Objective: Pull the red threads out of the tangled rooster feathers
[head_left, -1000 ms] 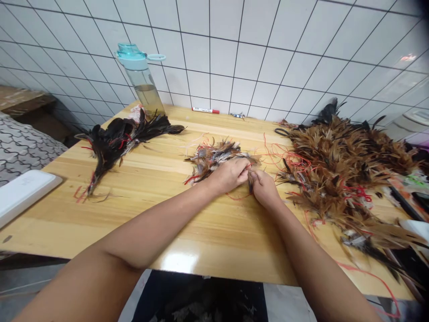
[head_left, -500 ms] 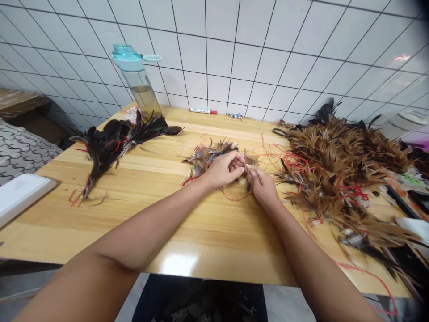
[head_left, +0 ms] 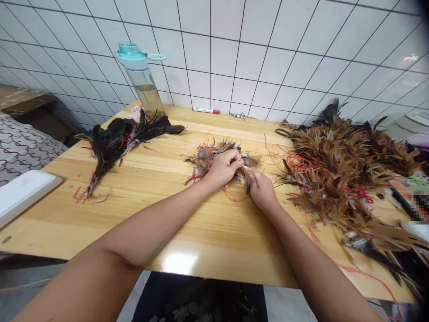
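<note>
Left hand: from my remote seat I see the left hand (head_left: 225, 169) with thumb and fingertips pinching the far-left end of a small feather tuft (head_left: 247, 182); the bit of red there is too small for me to make out.
Right hand: the right hand (head_left: 263, 190) has its thumb pressed against curled fingers, pinching the same tuft from the right, dark feather tips hanging to the near side.
Tuft: between the two hands, over the middle of the wooden table (head_left: 214, 232).
Feather heap: I make out a loose mixed heap (head_left: 203, 162) just beyond and left of the hands, partly hidden by the left one.
Red string: a tangle of red string (head_left: 284, 156) lies right of the hands, beside a large brown feather pile (head_left: 342, 152).
Black feathers: a black bundle (head_left: 109, 141) rests on the far left, near the upright water bottle (head_left: 144, 91).
Far edge: I see a red-capped marker (head_left: 206, 110) lying near the tiled wall (head_left: 223, 53).
Near left: a white device (head_left: 28, 192) sits at the table's left side.
</note>
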Available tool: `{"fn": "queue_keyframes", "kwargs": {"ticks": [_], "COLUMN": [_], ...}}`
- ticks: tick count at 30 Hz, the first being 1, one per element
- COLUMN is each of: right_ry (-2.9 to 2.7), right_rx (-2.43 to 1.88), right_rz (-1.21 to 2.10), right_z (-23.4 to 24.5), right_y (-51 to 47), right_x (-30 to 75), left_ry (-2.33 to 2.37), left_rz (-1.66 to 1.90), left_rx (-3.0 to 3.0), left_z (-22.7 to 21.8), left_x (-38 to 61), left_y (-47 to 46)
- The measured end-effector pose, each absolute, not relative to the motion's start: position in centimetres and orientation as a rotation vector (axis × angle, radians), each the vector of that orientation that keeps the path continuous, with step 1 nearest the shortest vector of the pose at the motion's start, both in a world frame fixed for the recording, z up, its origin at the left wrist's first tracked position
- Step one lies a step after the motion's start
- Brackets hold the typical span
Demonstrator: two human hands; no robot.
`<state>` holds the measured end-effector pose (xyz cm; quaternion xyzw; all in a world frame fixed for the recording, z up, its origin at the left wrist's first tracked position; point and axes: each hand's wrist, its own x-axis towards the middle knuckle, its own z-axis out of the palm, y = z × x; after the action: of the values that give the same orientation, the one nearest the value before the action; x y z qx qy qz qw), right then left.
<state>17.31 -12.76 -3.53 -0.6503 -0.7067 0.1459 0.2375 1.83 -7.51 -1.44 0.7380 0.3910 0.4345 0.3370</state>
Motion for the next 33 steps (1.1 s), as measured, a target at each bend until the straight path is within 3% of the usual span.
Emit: {"fn": "queue_keyframes", "kwargs": {"ticks": [14, 22, 33], "right_ry": [-2.022, -1.928, -2.188], "right_rx": [-1.912, -1.913, -2.104], "right_rz": [0.338, 0.304, 0.238], "right_z": [-2.4, -3.6, -1.9], "right_y": [-13.2, -12.5, -13.3], "right_x": [16.5, 17.8, 17.0], "left_ry": [1.276, 0.641, 0.566], "left_rz": [1.163, 0.850, 0.661], "left_rx": [1.887, 1.579, 1.819], "left_z": [-1.1, -2.2, -1.9], "left_x": [1.8, 1.4, 0.6], "left_y": [-7.0, -6.3, -6.6]}}
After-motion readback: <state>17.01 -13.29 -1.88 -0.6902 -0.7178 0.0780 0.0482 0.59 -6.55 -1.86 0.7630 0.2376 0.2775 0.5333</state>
